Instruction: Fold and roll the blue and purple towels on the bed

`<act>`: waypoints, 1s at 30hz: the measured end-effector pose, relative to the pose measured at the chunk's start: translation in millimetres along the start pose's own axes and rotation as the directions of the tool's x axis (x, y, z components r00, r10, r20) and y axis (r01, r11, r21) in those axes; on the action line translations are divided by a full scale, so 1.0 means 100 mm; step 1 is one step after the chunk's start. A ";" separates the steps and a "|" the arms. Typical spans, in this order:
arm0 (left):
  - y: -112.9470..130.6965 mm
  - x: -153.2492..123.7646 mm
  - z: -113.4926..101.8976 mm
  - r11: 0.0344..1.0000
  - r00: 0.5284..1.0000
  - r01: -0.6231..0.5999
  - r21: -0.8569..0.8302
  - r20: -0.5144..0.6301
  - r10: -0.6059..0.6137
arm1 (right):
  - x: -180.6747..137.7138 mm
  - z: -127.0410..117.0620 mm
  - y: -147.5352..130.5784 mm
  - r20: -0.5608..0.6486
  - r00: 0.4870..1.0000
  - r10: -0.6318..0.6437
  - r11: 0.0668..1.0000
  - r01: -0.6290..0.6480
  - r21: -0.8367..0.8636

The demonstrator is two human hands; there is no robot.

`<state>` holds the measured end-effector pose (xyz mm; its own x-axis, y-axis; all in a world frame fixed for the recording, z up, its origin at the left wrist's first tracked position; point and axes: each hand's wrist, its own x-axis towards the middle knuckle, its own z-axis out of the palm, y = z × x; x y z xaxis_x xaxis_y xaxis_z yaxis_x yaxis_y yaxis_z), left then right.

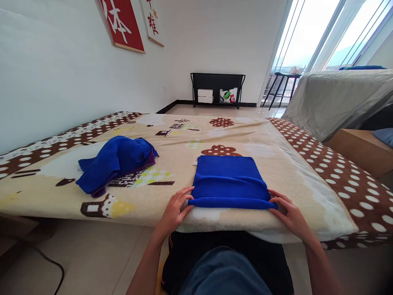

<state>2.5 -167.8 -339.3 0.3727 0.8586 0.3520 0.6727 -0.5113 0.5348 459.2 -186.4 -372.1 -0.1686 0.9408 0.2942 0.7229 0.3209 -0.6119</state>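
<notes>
A blue cloth [230,170] lies spread on the patterned blanket in front of me, its near edge rolled or folded over into a narrow band. At the left end of that band, my left hand [176,209] pinches the fabric between thumb and fingers. My right hand [287,212] grips the band's right end the same way. A small white tag sticks out at the cloth's upper left side. Farther left, a crumpled heap of blue and purple cloths [118,162] rests on the blanket, apart from both hands.
The cream blanket [184,143] with brown polka-dot borders covers the bed. Beyond it a black rack [218,84] stands against the wall. To the right are a grey-covered piece of furniture [334,98], a cardboard box [359,151] and a dark stool [284,84] by the window.
</notes>
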 end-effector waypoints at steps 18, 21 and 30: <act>0.21 0.00 0.32 0.954 0.936 0.123 0.274 -0.353 -0.019 | 0.00 0.36 -0.25 -0.503 0.861 -0.077 0.950 -0.090 -0.300; 0.45 0.01 0.58 0.931 0.877 0.151 0.334 -0.479 0.030 | -0.01 0.69 -0.55 -0.594 0.785 -0.177 0.929 -0.065 -0.363; 0.75 0.24 1.06 0.926 0.900 -0.307 0.218 -0.248 0.357 | 0.13 1.06 -0.95 -0.388 0.850 -0.357 0.924 0.261 -0.279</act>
<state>129.1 -181.5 -372.2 0.4171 0.5812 0.6987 0.6476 -0.7294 0.2202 317.9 -193.4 -388.1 -0.1413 0.6428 0.7529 0.8110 0.5113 -0.2843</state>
